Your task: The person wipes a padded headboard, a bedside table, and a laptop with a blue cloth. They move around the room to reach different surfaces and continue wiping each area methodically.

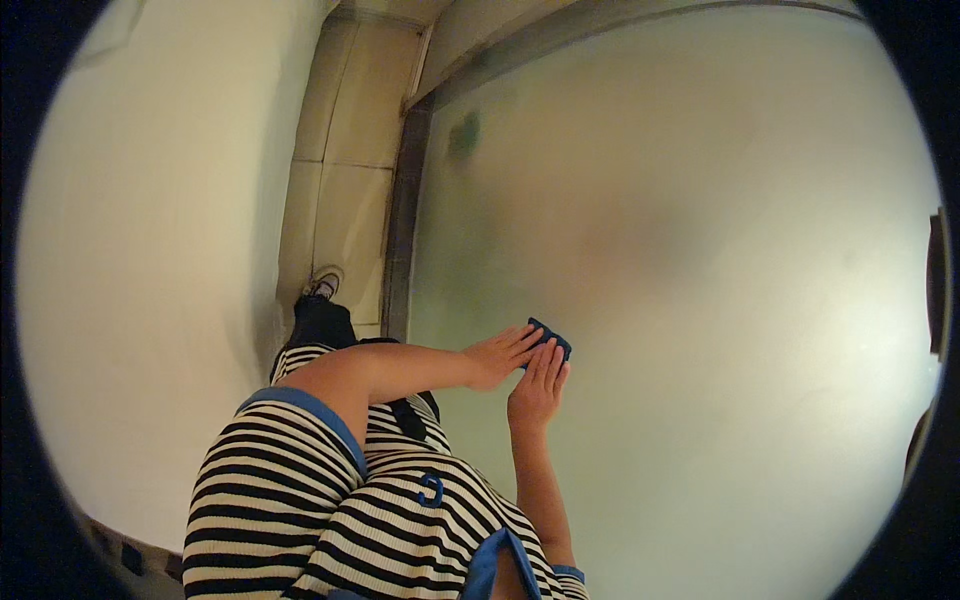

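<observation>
A small folded dark blue cloth point(556, 337) lies against a large frosted glass panel point(700, 420). My left hand point(497, 357) reaches across from the left, its fingers stretched over the cloth's near left part. From below comes my right hand point(538, 392), with straight fingers laid close together on the cloth's lower right edge. Between them, both hands hold the cloth pressed to the glass. The palms' undersides and part of the cloth are hidden.
A dark metal frame point(404, 220) edges the glass on its left and top. Beyond it runs a narrow strip of beige tiled floor point(345, 130), where my shoe point(325, 283) stands. A pale smooth wall point(150, 250) rises at the left. Dark fittings point(937, 285) sit at the right rim.
</observation>
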### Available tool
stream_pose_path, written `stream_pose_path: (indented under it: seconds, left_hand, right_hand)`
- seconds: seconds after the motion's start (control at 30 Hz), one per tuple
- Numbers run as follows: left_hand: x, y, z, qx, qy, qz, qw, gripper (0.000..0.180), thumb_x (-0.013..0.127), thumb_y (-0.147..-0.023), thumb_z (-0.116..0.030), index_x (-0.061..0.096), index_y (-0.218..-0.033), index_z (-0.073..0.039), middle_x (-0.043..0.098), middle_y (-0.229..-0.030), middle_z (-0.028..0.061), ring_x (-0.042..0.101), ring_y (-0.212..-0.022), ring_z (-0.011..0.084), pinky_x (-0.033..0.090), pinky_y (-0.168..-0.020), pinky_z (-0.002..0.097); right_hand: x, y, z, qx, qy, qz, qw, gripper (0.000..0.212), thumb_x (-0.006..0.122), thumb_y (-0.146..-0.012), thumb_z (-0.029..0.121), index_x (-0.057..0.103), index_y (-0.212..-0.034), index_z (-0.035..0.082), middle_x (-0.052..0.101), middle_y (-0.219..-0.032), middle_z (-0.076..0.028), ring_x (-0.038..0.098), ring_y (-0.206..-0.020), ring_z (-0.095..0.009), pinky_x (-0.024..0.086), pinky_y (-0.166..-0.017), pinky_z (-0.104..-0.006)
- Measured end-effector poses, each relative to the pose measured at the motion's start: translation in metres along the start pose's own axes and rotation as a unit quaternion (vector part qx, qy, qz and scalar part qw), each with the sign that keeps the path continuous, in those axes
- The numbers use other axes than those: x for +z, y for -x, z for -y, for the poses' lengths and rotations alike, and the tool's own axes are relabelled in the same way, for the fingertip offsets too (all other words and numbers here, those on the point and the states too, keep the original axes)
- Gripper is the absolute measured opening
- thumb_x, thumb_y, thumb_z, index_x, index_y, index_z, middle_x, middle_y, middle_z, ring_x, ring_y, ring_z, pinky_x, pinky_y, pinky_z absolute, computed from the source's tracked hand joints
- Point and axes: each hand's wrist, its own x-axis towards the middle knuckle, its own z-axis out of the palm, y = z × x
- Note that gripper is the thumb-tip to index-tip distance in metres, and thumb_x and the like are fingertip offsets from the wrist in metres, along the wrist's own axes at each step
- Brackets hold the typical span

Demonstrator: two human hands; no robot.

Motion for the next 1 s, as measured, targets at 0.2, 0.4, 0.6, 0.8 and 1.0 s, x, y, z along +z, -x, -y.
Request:
stream_pose_path:
  seconds: [0.2, 0.4, 0.6, 0.8, 1.0]
  left_hand:
    - [-0.014, 0.004, -0.011, -0.016, -0.106, -0.062, 0.992, 0.072, 0.043, -0.083, -0.011, 0.005, -0.143, -0.002, 0.003, -0.15, 0.0174, 0.0, -0.139, 0.0324, 0.007, -0.112, 0.0469]
    - [0.013, -0.004, -0.033, -0.087, -0.109, -0.127, 0.982, 0.073, 0.045, -0.087, -0.021, 0.003, -0.144, -0.005, -0.001, -0.151, 0.0151, 0.001, -0.139, 0.031, 0.01, -0.11, 0.05]
    - [-0.003, 0.005, -0.062, -0.147, -0.107, -0.115, 0.977, 0.08, 0.051, -0.085, -0.03, 0.002, -0.144, -0.007, -0.002, -0.151, 0.0151, 0.006, -0.139, 0.031, 0.016, -0.108, 0.0507]
    - [-0.011, 0.001, -0.042, -0.102, 0.016, -0.144, 0.984, 0.077, 0.052, -0.087, -0.029, 0.005, -0.145, -0.01, 0.005, -0.151, 0.0137, 0.025, -0.134, 0.0311, 0.028, -0.104, 0.0475]
    - [0.062, 0.002, 0.041, -0.126, 0.128, -0.049, 0.983, 0.074, 0.051, -0.089, -0.03, 0.007, -0.145, -0.012, 0.012, -0.15, 0.0121, 0.03, -0.131, 0.0298, 0.031, -0.102, 0.0456]
  right_hand:
    - [-0.013, -0.009, 0.008, 0.015, 0.016, -0.121, 0.992, 0.047, 0.039, -0.086, 0.015, 0.042, -0.128, -0.005, 0.038, -0.139, -0.015, 0.03, -0.132, -0.026, 0.018, -0.111, -0.0401]
    - [-0.022, 0.007, 0.002, 0.001, 0.029, -0.187, 0.982, 0.049, 0.039, -0.085, 0.018, 0.042, -0.128, -0.005, 0.038, -0.139, -0.015, 0.03, -0.132, -0.027, 0.018, -0.111, -0.0407]
    - [-0.009, 0.008, 0.006, 0.023, 0.076, -0.191, 0.978, 0.049, 0.035, -0.088, 0.019, 0.039, -0.133, 0.0, 0.035, -0.142, -0.012, 0.024, -0.135, -0.025, 0.012, -0.112, -0.0412]
    - [-0.001, -0.015, 0.01, 0.015, 0.077, -0.178, 0.981, 0.046, 0.037, -0.088, 0.021, 0.045, -0.129, 0.001, 0.038, -0.139, -0.012, 0.025, -0.134, -0.027, 0.013, -0.111, -0.0426]
    - [0.034, -0.009, 0.033, -0.027, 0.014, -0.076, 0.997, 0.034, 0.045, -0.086, 0.021, 0.06, -0.113, 0.005, 0.051, -0.124, -0.012, 0.035, -0.124, -0.035, 0.026, -0.1, -0.05]
